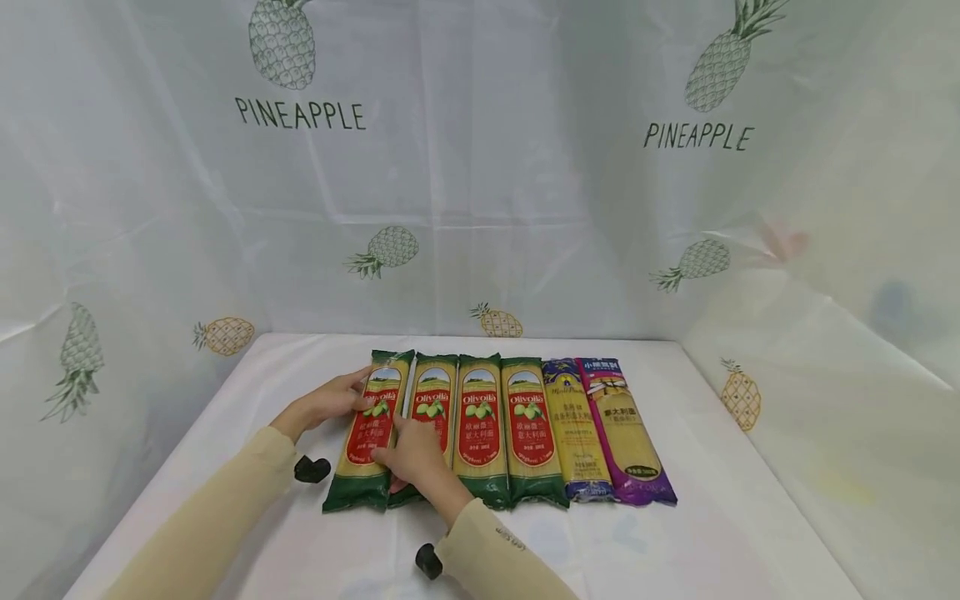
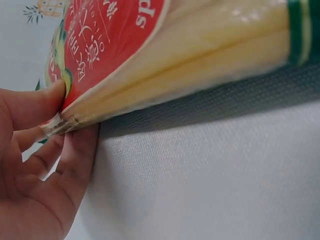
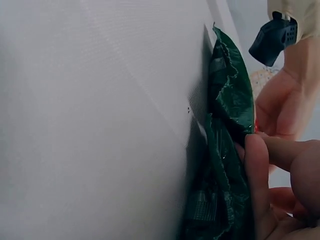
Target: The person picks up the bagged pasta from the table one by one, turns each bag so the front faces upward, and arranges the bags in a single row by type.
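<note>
At the left end of a row lies a green-ended pack of spaghetti [image 1: 369, 446] with a red label, slightly tilted. My left hand [image 1: 330, 402] holds its left edge; in the left wrist view the thumb [image 2: 37, 105] presses on the label while the other fingers reach under the pack. From the near side, my right hand [image 1: 422, 457] pinches the same pack's right edge, its fingers down between it and the second spaghetti pack [image 1: 432, 400], which it partly covers. The right wrist view shows the crimped green pack end [image 3: 232, 85] beside the right thumb.
Right of these lie two more matching spaghetti packs [image 1: 481, 417] [image 1: 531, 417], a yellow-and-blue pasta pack [image 1: 577, 425] and a purple-edged pasta pack [image 1: 626, 429], side by side. They rest on a white-covered table [image 1: 720, 517], with a pineapple-print sheet [image 1: 525, 167] hanging behind and at the sides.
</note>
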Action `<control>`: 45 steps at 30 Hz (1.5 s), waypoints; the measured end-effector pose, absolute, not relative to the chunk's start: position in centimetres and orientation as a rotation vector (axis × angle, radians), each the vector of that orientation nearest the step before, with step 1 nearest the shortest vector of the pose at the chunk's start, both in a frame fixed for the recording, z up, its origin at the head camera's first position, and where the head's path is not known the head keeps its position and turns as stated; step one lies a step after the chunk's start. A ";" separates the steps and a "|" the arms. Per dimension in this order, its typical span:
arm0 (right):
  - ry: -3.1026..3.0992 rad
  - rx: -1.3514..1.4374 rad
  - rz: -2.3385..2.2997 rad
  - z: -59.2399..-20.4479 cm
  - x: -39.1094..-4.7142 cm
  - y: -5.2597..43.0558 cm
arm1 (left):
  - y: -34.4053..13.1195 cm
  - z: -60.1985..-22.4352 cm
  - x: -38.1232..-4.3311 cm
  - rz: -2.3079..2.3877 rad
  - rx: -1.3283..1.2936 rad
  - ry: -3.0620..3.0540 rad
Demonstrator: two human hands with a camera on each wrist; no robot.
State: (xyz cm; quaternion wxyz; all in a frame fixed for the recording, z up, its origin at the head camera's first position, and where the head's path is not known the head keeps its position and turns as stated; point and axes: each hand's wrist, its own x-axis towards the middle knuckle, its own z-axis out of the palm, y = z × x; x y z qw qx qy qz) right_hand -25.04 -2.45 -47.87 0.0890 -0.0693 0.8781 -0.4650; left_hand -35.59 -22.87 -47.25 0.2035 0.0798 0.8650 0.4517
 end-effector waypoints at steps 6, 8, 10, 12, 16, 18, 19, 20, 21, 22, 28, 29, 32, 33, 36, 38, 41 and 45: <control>2.630 -0.242 -1.369 -47.8 -25.3 -1.7 | -22.5 -47.0 -35.6 1.221 0.238 2.487; 2.625 -0.255 -1.373 -47.9 -25.3 -1.5 | -22.4 -47.1 -35.4 1.229 0.229 2.490; 2.581 -0.267 -1.403 -47.9 -25.3 -1.2 | -22.3 -47.2 -35.3 1.245 0.218 2.482; 2.547 -0.274 -1.428 -47.8 -25.3 -1.0 | -22.2 -47.3 -35.2 1.253 0.215 2.470; 2.509 -0.289 -1.464 -47.9 -25.3 -0.5 | -22.2 -47.6 -35.5 1.253 0.225 2.462; 2.504 -0.289 -1.472 -48.0 -25.3 -0.4 | -22.2 -47.8 -35.6 1.258 0.221 2.458; 2.497 -0.284 -1.475 -48.1 -25.3 -0.3 | -22.3 -47.9 -35.6 1.257 0.220 2.457; 2.491 -0.280 -1.476 -48.2 -25.3 -0.3 | -22.3 -48.1 -35.6 1.253 0.222 2.457; 2.491 -0.276 -1.475 -48.3 -25.4 -0.2 | -22.4 -48.2 -35.6 1.254 0.220 2.457; 2.496 -0.274 -1.471 -48.4 -25.4 -0.2 | -22.4 -48.4 -35.5 1.253 0.217 2.459; 2.555 -0.300 -1.419 -48.7 -25.3 0.1 | -22.4 -48.5 -35.1 1.233 0.230 2.532; 2.534 -0.307 -1.435 -48.7 -25.2 0.2 | -22.3 -48.5 -35.0 1.226 0.233 2.555; 2.421 -0.346 -1.523 -48.3 -24.8 0.8 | -22.2 -48.3 -34.8 1.177 0.255 2.626; 2.366 -0.357 -1.552 -48.1 -24.6 1.1 | -22.2 -48.2 -34.8 1.154 0.254 2.649; 2.261 -0.418 -1.584 -47.5 -24.1 2.3 | -22.3 -48.3 -34.7 1.053 0.295 2.711; 2.233 -0.462 -1.576 -46.9 -23.8 3.7 | -22.4 -48.4 -34.5 0.991 0.308 2.739; 2.251 -0.505 -1.552 -45.9 -23.5 6.3 | -22.7 -47.9 -33.9 0.925 0.347 2.778; 2.354 -0.547 -1.471 -44.4 -23.4 11.0 | -23.2 -46.7 -32.1 0.907 0.397 2.838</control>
